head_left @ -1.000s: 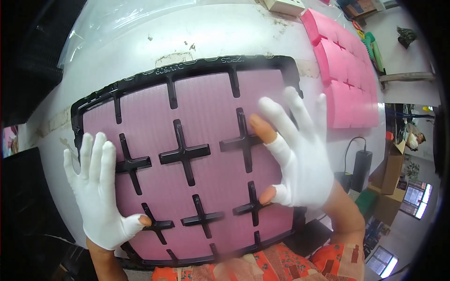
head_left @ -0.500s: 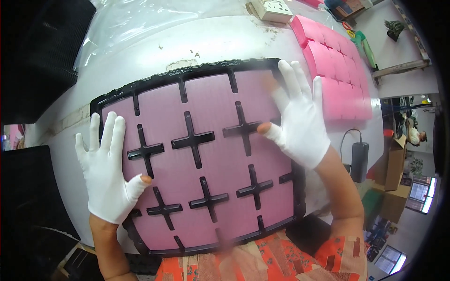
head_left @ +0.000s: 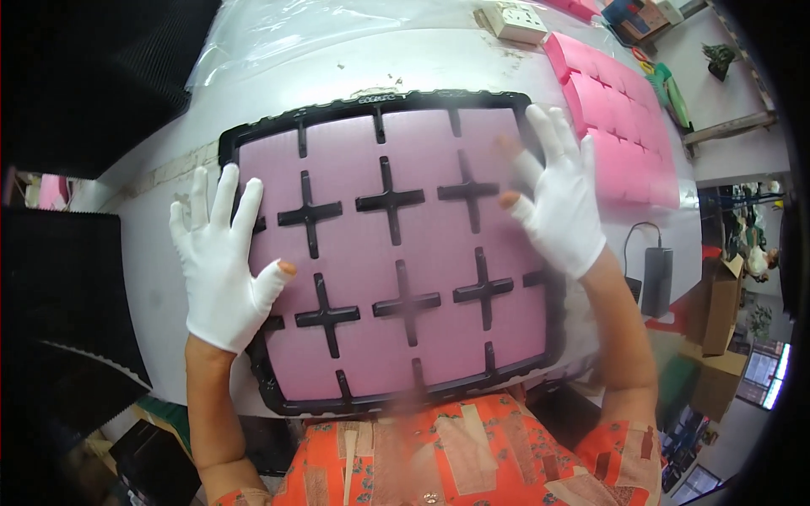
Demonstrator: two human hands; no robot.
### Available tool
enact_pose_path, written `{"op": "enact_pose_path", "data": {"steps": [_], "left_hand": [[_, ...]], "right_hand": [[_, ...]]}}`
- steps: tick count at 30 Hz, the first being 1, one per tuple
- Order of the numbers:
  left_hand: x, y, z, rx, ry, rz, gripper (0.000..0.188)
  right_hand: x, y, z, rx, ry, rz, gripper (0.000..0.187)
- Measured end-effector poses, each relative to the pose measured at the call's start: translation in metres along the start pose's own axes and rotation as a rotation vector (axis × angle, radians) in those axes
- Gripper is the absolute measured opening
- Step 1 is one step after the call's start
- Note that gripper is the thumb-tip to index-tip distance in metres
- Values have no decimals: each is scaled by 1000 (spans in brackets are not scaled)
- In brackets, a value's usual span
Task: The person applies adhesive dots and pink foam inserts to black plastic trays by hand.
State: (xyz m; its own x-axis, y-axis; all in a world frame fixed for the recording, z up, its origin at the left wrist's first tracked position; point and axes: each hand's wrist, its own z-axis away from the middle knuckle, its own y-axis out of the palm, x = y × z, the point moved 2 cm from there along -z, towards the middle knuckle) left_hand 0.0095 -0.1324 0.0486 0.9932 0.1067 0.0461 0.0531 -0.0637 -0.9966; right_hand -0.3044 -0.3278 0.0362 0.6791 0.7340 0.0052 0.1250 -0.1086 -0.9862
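Note:
In front of me lies a black plastic tray (head_left: 371,106) with plus-shaped ridges, its recesses covered by a pink sheet (head_left: 354,236) through which the ridges stand up. My left hand (head_left: 224,274), in a white glove with a bare thumb tip, rests over the tray's left edge, fingers spread. Across from it, my right hand (head_left: 561,202), gloved likewise with bare thumb and index tips, spreads over the right edge. Neither hand grasps anything. Whether the palms press on the rim cannot be told.
Slotted pink sheets (head_left: 620,126) lie at the back right, with a white socket box (head_left: 515,23) near them. A black power adapter (head_left: 656,282) with a cable sits at the right table edge. Clear plastic film (head_left: 278,42) covers the far left; stacked black trays (head_left: 101,76) stand beside it.
The tray and both hands appear further right and higher in the view, and the whole scene has shifted too. Both hands keep their spread fingers at the tray's sides.

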Motion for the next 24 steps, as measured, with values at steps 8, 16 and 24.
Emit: {"op": "enact_pose_path", "data": {"steps": [8,16,24], "left_hand": [[5,12,1,-103,18,64,80],[11,9,-22,-97,41,67,72],[1,17,-24,-129,195,255,71]], "right_hand": [[5,7,3,-22,-1,118,63],[-14,10,1,-47,31,17,56],[32,-40,74,-255,262,-343,52]]}}
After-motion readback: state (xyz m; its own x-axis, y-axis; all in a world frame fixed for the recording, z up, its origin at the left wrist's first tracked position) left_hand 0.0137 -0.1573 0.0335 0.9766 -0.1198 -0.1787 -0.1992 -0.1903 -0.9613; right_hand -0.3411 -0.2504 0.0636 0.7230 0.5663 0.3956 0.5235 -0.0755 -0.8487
